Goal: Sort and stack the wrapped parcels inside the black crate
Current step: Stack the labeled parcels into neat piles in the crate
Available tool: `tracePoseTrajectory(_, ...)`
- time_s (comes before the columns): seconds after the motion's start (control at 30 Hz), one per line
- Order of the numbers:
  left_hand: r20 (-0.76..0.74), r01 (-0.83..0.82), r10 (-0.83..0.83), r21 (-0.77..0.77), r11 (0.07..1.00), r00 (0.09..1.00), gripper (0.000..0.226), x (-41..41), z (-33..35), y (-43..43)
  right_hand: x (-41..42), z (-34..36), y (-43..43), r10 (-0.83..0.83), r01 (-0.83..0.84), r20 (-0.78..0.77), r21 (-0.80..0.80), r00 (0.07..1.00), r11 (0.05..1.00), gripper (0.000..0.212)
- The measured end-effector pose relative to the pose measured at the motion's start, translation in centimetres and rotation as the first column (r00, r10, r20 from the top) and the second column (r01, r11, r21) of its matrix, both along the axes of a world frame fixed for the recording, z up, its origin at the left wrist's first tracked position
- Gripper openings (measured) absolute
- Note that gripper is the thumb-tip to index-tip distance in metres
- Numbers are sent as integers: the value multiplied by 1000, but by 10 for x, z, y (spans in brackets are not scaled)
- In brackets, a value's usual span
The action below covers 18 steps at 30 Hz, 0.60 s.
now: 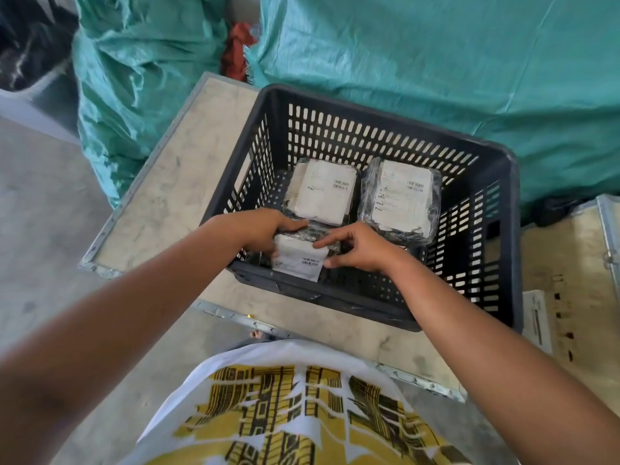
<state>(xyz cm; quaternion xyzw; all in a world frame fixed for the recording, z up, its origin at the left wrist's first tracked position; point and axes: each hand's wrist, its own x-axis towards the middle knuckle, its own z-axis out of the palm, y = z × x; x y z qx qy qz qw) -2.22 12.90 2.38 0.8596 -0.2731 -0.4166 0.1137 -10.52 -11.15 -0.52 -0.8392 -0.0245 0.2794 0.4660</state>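
Both my hands are in the black crate (496, 182), near its front-left corner. L hand (265, 229) wraps the far-left edge of a small wrapped parcel (298, 258), fingers curled over its top, thumb side hidden. R hand (359, 246) pinches the same parcel's right edge w/ thumb below, index finger stretched across the top. The parcel sits tilted, white label w/ barcode facing up, resting against the front wall.

Two bigger wrapped parcels lie flat on the crate floor behind it: back-left parcel (322, 191) and back-right parcel (401, 196), side by side, labels up. Crate stands on a pale board w/ metal edging (161, 203). Teal sacks (419, 52) behind.
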Motion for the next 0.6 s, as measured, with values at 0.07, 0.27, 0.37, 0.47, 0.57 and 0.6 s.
tracePoseTrajectory(0.07,18,11,-11,-13,1000,1000,96,0,0,1,2,-3,3,-22,23,28,-37,999,999,32)
tracePoseTrajectory(0.27,-37,-114,109,-201,973,993,79,5,3,0,1,15,-3,-104,106,82,-12,991,994,27)
tracePoseTrajectory(0.37,-21,-179,183,-330,927,983,83,2,7,0,-1,24,-9,-171,169,103,29,980,985,25)
tracePoseTrajectory(0.47,53,-211,265,-463,861,963,95,-3,13,0,-2,43,-15,-265,255,135,82,955,963,29)
tracePoseTrajectory(0.57,105,-193,315,-600,776,943,92,-6,22,0,1,68,-26,-355,334,159,142,921,932,29)
tracePoseTrajectory(0.6,126,-164,301,-611,774,945,89,-8,25,-1,3,77,-31,-390,363,156,176,908,915,29)
